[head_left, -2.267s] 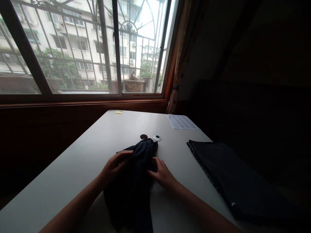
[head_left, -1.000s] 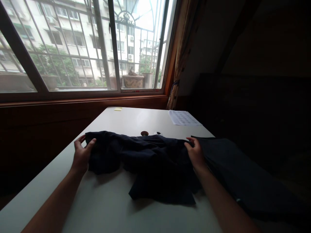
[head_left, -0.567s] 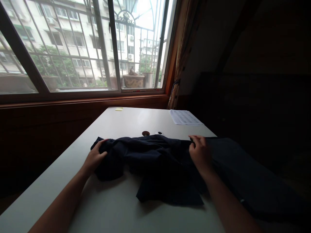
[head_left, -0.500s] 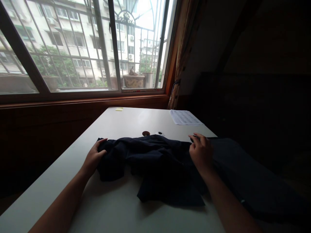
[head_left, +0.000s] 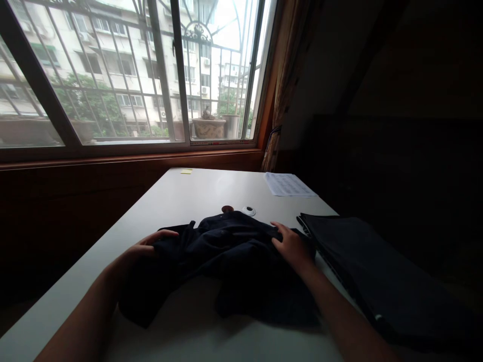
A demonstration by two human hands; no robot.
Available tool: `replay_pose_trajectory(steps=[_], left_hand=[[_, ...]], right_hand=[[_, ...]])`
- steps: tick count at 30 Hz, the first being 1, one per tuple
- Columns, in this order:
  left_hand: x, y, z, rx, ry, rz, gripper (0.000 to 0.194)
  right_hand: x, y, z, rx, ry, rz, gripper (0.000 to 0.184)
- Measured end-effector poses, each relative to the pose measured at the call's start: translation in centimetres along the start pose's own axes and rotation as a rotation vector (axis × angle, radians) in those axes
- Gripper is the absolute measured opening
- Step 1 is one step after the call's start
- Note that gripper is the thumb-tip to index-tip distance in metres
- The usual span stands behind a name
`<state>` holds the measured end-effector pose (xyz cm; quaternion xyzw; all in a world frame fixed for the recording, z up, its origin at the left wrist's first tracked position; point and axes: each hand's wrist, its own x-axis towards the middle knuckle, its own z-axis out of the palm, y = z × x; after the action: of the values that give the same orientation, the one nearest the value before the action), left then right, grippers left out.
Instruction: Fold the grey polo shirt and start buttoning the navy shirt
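A dark navy garment (head_left: 234,244), crumpled and bunched in folds, lies across the white table in front of me. Its exact kind is hard to make out in the low light. My left hand (head_left: 151,246) is closed on the garment's left end, with a thin strap or tab of cloth sticking up close by. At the right part of the cloth, my right hand (head_left: 292,246) grips a fold between thumb and fingers. Some fingertips of both hands are lost against the dark fabric.
A folded dark cloth stack (head_left: 362,256) lies along the table's right side. Beyond the garment are a brown round hole (head_left: 227,208) and a white ring (head_left: 249,210). Printed sheets (head_left: 290,184) and a yellow note (head_left: 186,171) lie near the far edge, below a barred window.
My right hand has moved left and away from the folded stack, onto the garment. My left hand has turned inward, and the garment's left end now hangs lower and nearer to me.
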<state>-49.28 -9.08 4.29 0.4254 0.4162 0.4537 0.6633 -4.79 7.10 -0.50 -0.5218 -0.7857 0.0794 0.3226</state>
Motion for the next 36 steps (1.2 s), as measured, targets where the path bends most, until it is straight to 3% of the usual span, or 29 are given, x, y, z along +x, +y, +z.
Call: replay_pose_trajectory(steps=[3,7,9,12,16,20,25,30,33,36], left_hand=[[-0.1,-0.1,-0.1,0.017,-0.045,-0.047,0.06],[-0.2,0.2,0.3,0.075,-0.047,-0.091,0.054],[-0.1,0.4,0.6,0.102,-0.049,-0.106,0.053],[0.1,0.5,0.9,0.146,-0.06,-0.123,0.056],[0.5,0.2,1.0,0.217,-0.047,-0.143,0.06],[1.2,-0.4,1.1,0.303,-0.04,-0.158,0.06],[1.7,-0.8,1.2,0.307,-0.081,-0.192,0.059],[2.0,-1.1,1.0,0.329,-0.123,-0.212,0.056],[2.1,-1.2,1.5,0.382,-0.112,-0.188,0.053],[2.5,-1.5,1.8,0.433,-0.045,-0.121,0.049]], right_hand=[[0.6,0.9,-1.9,0.067,0.278,0.016,0.03],[1.1,2.9,-4.4,0.237,0.703,0.246,0.027],[1.1,3.7,-5.1,0.273,0.833,0.326,0.027],[1.2,3.8,-5.4,0.237,0.898,0.322,0.026],[0.8,2.2,-5.5,0.118,0.875,0.135,0.026],[-0.4,-0.1,-5.6,-0.067,0.713,-0.21,0.029],[-1.3,-2.9,-3.2,-0.003,0.175,-0.524,0.041],[-1.1,-4.0,0.0,0.003,-0.243,-0.471,0.036],[-1.1,-4.0,-0.4,0.004,-0.357,-0.383,0.031],[-1.3,-4.1,-1.8,0.022,-0.416,-0.325,0.051]])
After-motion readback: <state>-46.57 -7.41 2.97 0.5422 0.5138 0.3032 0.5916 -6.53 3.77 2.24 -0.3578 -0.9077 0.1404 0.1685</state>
